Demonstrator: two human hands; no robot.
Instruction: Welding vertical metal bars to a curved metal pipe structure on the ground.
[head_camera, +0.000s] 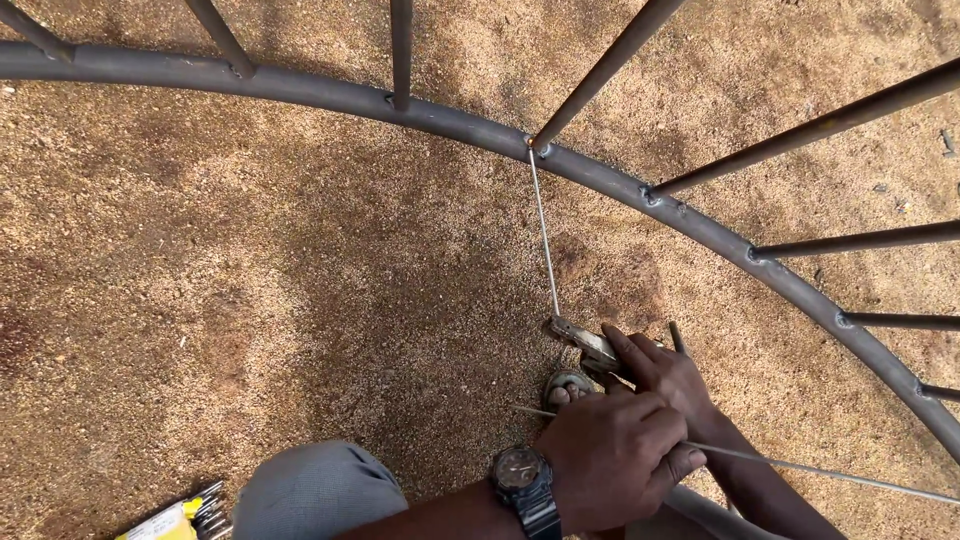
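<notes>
1. The fingers of the right hand (665, 375) are clenched on the grip of an electrode holder (583, 345), forefinger stretched along its top, low over the sandy ground (250, 280).
2. The left hand (610, 455), with a dark wristwatch (522, 478) on its wrist, closes over the right from the near side; its fingers are curled tight, though whether they grasp the holder's grip or only the other hand cannot be told.
3. A thin welding rod (544, 230) runs straight up from the holder's clamp, and its far tip touches the curved steel ring (300, 90) right at the foot of one slanted bar (610, 65).
4. A second thin rod (820, 470) lies across the ground from under the hands toward the right edge.
5. More bars rise from the ring at even gaps to either side.
6. Inside the ring, bare sand lies open to the left of the hands.
7. A grey-clad knee (315, 490) and a yellow pack of rods (180, 518) sit at the bottom edge.
</notes>
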